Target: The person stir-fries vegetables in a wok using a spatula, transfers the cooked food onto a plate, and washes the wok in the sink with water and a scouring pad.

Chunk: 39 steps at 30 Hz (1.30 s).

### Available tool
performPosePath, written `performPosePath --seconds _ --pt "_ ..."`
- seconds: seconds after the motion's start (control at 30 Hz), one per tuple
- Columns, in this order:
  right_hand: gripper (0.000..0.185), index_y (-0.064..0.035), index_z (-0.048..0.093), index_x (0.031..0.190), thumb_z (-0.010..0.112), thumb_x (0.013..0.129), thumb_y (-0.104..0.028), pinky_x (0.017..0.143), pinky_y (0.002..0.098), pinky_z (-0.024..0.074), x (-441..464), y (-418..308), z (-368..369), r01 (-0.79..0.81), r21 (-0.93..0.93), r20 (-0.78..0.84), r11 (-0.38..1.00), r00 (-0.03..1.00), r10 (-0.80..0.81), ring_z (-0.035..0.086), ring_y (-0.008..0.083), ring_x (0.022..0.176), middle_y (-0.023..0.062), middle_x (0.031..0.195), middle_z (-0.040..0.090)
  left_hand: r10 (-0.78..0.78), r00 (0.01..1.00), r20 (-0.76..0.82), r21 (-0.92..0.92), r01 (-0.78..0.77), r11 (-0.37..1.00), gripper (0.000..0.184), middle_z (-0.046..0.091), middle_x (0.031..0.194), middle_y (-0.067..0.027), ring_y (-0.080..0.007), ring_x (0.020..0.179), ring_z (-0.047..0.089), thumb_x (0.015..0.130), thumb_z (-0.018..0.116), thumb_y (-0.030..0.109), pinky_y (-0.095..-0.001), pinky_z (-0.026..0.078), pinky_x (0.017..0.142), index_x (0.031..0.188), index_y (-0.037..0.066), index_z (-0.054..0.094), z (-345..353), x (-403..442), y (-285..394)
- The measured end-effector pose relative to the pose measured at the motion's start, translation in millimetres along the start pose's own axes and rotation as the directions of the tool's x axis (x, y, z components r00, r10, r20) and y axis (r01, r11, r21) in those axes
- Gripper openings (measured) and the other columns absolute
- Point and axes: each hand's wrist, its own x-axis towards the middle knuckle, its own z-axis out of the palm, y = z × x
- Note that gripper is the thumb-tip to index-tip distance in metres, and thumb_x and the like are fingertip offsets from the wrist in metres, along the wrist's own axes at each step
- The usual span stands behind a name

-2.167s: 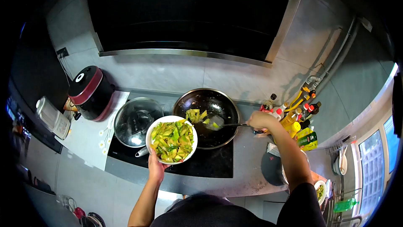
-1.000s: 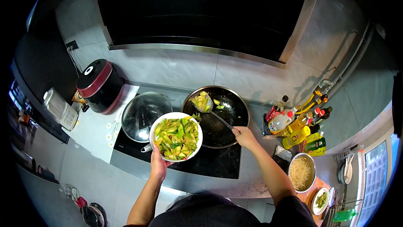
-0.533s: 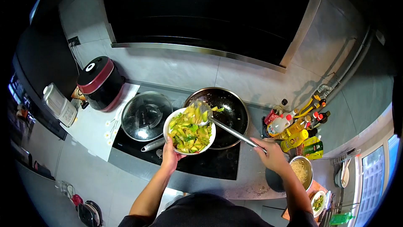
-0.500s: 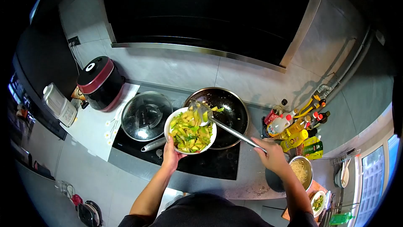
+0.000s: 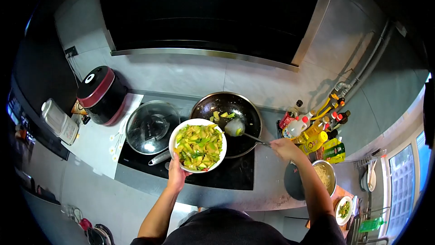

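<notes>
Most of the vegetables (image 5: 198, 144) fill the white bowl (image 5: 219, 160), its near side gripped by the left hand's (image 5: 176, 174) fingers over the cooktop (image 5: 240, 177), while a few pieces are left in the wok (image 5: 250, 114) beside the ladle (image 5: 234, 127) clasped by the right hand's (image 5: 285, 149) fingers.

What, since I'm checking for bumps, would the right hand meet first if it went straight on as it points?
Probably the wok, at its right rim, though depth is unclear: the right hand, gripping a spatula, might pass above it.
</notes>
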Motion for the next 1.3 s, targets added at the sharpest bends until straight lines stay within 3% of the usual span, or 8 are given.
performPosePath --seconds 0.1,0.2,0.33,0.47,0.53,0.7,0.93,1.3 --pt "0.024 -0.0057 0.061 0.106 0.057 0.093 -0.025 0.054 0.0271 0.0445 27 -10 5 -0.300 0.322 0.291 0.898 0.934 0.207 0.056 0.0122 0.056 0.0087 0.073 0.065 -0.010 1.000 -0.015 0.013 0.010 1.000 0.067 0.058 0.123 -0.0125 -0.0206 0.099 0.066 0.097 0.035 0.059 -0.0325 0.060 0.071 0.134 0.003 0.039 0 -4 3" --pt "0.026 -0.0107 0.055 0.107 0.057 0.095 -0.034 0.056 0.0249 0.0443 40 -3 18 -0.371 0.673 0.374 0.640 0.917 0.140 0.055 0.0094 0.060 0.0080 0.078 0.064 -0.049 0.999 0.001 0.033 0.049 0.998 0.066 0.057 0.123 -0.0124 -0.0211 0.101 0.065 0.098 0.034 0.058 -0.0330 0.059 0.072 0.134 0.003 0.039 0 -6 11" --pt "0.044 -0.0092 0.046 0.124 0.057 0.095 -0.040 0.067 0.0323 0.0504 14 10 45 -0.183 0.979 0.154 0.091 0.954 0.257 0.063 0.0202 0.077 0.0175 0.104 0.066 -0.157 0.986 0.056 0.080 0.153 0.985 0.065 0.055 0.128 -0.0101 -0.0217 0.111 0.060 0.098 0.036 0.057 -0.0380 0.055 0.082 0.137 0.005 0.038 -18 6 8" --pt "0.054 -0.0088 0.041 0.136 0.057 0.095 -0.040 0.073 0.0338 0.0522 -34 9 75 -0.263 0.932 0.186 0.251 0.938 0.294 0.065 0.0246 0.088 0.0166 0.111 0.065 -0.293 0.945 0.145 0.139 0.274 0.952 0.065 0.052 0.133 -0.0100 -0.0227 0.119 0.054 0.097 0.038 0.057 -0.0393 0.051 0.092 0.138 0.006 0.037 -13 26 26" --pt "0.052 -0.0104 0.043 0.138 0.057 0.095 -0.036 0.076 0.0332 0.0524 -67 -14 87 -0.299 0.823 0.245 0.484 0.954 0.174 0.066 0.0223 0.094 0.0111 0.115 0.064 -0.378 0.907 0.186 0.143 0.356 0.923 0.061 0.057 0.124 -0.0077 -0.0179 0.106 0.061 0.098 0.039 0.055 -0.0334 0.054 0.078 0.135 0.007 0.041 -11 37 20" --pt "0.043 -0.0113 0.043 0.137 0.054 0.098 -0.025 0.082 0.0329 0.0524 -105 -79 149 -0.327 0.933 0.293 0.151 0.933 0.207 0.065 0.0211 0.101 0.0089 0.118 0.063 -0.565 0.757 0.327 0.170 0.541 0.824 0.056 0.058 0.123 -0.0074 -0.0179 0.103 0.063 0.098 0.041 0.052 -0.0311 0.055 0.079 0.133 0.008 0.042 -24 74 -7" --pt "0.036 -0.0117 0.047 0.133 0.051 0.098 -0.016 0.087 0.0371 0.0531 -65 -50 241 -0.239 0.944 0.126 0.229 0.898 0.422 0.066 0.0229 0.100 0.0079 0.121 0.061 -0.641 0.583 0.499 0.295 0.581 0.758 0.053 0.060 0.118 -0.0083 -0.0185 0.101 0.064 0.099 0.041 0.050 -0.0340 0.060 0.069 0.135 0.012 0.041 -49 129 -111" --pt "0.037 -0.0096 0.046 0.134 0.050 0.097 -0.014 0.092 0.0409 0.0519 -24 68 271 -0.261 0.927 0.091 0.269 0.854 0.512 0.063 0.0259 0.104 0.0106 0.126 0.057 -0.636 0.659 0.402 0.406 0.494 0.769 0.053 0.055 0.124 -0.0094 -0.0194 0.101 0.063 0.100 0.039 0.049 -0.0353 0.061 0.069 0.137 0.011 0.041 -21 151 -222"
